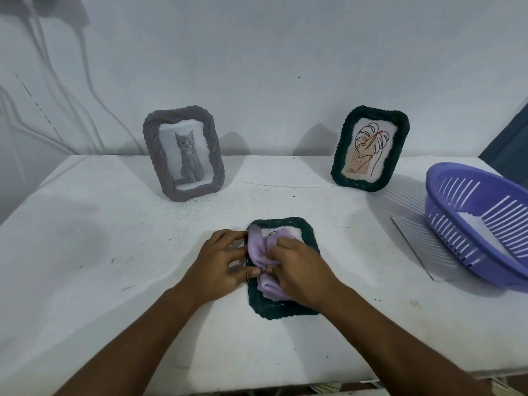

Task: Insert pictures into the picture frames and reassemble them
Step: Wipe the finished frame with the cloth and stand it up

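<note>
**Cloth on flat dark green frame**

Right hand [297, 267] gripped lilac cloth [264, 258], pressing it onto the flat frame [281, 308] at table [114, 252] centre. Left hand [221, 262] rested curled fingers on the frame's left edge, thumb touching cloth. Behind stood kitten frame [183, 152] and leaf-drawing frame [370, 148]; purple basket [480, 224] right.

— What do you see on the table [114, 252]?
— I see a dark green frame [281, 305] lying flat. My right hand [303, 270] holds a lilac cloth [261, 252] on it; my left hand [220, 261] grips its left edge.
— Behind?
— A cat frame [183, 152] and a leaf frame [370, 148], upright; a purple basket [468, 221] at right.
</note>
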`<action>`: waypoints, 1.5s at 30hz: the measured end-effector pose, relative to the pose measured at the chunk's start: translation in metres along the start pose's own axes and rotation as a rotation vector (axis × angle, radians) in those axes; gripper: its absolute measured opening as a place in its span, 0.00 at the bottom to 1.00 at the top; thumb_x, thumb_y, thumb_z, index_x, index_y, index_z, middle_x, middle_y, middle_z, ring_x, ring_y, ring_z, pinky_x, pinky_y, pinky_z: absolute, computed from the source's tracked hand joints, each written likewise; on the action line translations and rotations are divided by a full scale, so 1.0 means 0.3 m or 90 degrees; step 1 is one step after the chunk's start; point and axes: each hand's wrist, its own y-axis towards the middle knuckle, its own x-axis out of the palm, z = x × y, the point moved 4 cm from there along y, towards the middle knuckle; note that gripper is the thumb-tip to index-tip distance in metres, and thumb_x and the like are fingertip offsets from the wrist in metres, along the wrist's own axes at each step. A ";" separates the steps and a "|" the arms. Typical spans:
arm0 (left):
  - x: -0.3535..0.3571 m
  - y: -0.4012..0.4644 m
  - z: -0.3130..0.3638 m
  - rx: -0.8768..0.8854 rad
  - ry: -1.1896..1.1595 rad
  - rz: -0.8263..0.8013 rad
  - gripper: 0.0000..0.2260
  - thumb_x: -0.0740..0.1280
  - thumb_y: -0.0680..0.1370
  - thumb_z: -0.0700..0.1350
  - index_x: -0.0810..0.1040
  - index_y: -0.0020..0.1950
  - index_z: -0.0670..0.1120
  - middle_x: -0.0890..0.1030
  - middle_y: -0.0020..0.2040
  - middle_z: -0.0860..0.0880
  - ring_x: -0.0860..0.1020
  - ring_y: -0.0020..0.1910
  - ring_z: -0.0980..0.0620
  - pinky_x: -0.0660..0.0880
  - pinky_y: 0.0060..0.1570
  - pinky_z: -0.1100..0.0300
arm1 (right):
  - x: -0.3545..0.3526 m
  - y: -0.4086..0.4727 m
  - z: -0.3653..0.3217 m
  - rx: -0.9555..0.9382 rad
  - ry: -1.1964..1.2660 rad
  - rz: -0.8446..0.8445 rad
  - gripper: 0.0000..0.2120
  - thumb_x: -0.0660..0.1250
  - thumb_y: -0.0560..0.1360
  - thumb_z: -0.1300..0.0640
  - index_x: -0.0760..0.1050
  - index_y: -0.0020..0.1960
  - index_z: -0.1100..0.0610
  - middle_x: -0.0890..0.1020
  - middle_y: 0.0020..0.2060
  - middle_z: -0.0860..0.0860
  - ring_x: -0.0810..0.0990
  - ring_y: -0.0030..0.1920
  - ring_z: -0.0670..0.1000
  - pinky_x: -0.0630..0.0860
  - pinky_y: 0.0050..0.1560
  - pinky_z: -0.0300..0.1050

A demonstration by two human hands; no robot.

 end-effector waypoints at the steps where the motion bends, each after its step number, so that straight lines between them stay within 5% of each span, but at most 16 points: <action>1: 0.001 0.002 -0.001 0.005 0.002 0.002 0.26 0.58 0.72 0.70 0.82 0.54 0.54 0.75 0.61 0.56 0.69 0.61 0.52 0.65 0.58 0.58 | -0.014 -0.024 -0.014 -0.028 0.005 0.002 0.16 0.57 0.71 0.48 0.74 0.35 0.58 0.76 0.34 0.52 0.66 0.35 0.46 0.66 0.34 0.37; 4: 0.009 0.000 -0.014 0.004 0.022 -0.009 0.30 0.58 0.71 0.71 0.79 0.61 0.52 0.74 0.64 0.54 0.69 0.63 0.51 0.65 0.60 0.57 | -0.058 -0.075 0.022 -0.046 -0.009 -0.030 0.13 0.59 0.70 0.48 0.76 0.36 0.56 0.75 0.33 0.49 0.69 0.31 0.47 0.57 0.32 0.31; 13: 0.011 0.002 -0.015 -0.020 0.033 -0.035 0.33 0.57 0.71 0.72 0.76 0.65 0.51 0.74 0.66 0.53 0.69 0.63 0.49 0.66 0.62 0.53 | -0.043 0.095 0.151 0.131 -0.091 0.034 0.12 0.70 0.71 0.53 0.77 0.51 0.59 0.76 0.49 0.55 0.75 0.50 0.53 0.64 0.43 0.39; 20: 0.008 0.002 -0.013 -0.006 0.013 0.002 0.28 0.59 0.71 0.71 0.81 0.59 0.54 0.75 0.63 0.54 0.70 0.61 0.50 0.67 0.59 0.53 | 0.009 0.042 0.064 0.064 0.014 0.002 0.10 0.71 0.69 0.56 0.79 0.48 0.61 0.78 0.45 0.56 0.74 0.44 0.53 0.71 0.42 0.44; 26: 0.010 0.007 -0.020 0.011 0.003 0.030 0.28 0.60 0.70 0.71 0.83 0.55 0.51 0.73 0.62 0.58 0.69 0.60 0.52 0.68 0.58 0.54 | -0.020 -0.090 0.039 0.004 -0.014 0.053 0.14 0.59 0.68 0.46 0.76 0.34 0.56 0.74 0.30 0.49 0.66 0.29 0.46 0.58 0.31 0.33; 32: 0.013 0.005 -0.025 -0.020 -0.006 0.000 0.34 0.59 0.68 0.74 0.79 0.62 0.51 0.71 0.64 0.59 0.68 0.62 0.51 0.66 0.61 0.55 | -0.018 -0.018 0.129 0.069 -0.064 0.047 0.16 0.68 0.68 0.45 0.80 0.44 0.57 0.79 0.38 0.52 0.74 0.37 0.50 0.65 0.35 0.39; 38: -0.004 -0.001 -0.003 -0.063 -0.012 -0.025 0.38 0.57 0.66 0.76 0.77 0.64 0.52 0.69 0.64 0.61 0.64 0.64 0.58 0.60 0.62 0.62 | -0.080 0.059 0.160 0.255 0.200 0.078 0.09 0.63 0.76 0.58 0.81 0.52 0.52 0.79 0.44 0.42 0.74 0.40 0.40 0.66 0.39 0.25; 42: -0.037 0.020 0.019 -0.106 -0.061 -0.071 0.38 0.57 0.64 0.77 0.74 0.66 0.55 0.68 0.64 0.62 0.64 0.64 0.60 0.59 0.62 0.68 | -0.121 0.033 0.177 0.371 0.649 0.133 0.09 0.60 0.79 0.60 0.80 0.50 0.58 0.84 0.41 0.51 0.81 0.42 0.51 0.76 0.41 0.41; 45: -0.079 0.057 0.060 -0.179 -0.149 -0.077 0.26 0.61 0.71 0.67 0.74 0.65 0.57 0.74 0.61 0.60 0.70 0.57 0.63 0.65 0.56 0.73 | -0.122 0.024 0.198 0.370 0.890 0.094 0.12 0.55 0.80 0.67 0.75 0.55 0.69 0.82 0.42 0.62 0.81 0.43 0.60 0.80 0.45 0.52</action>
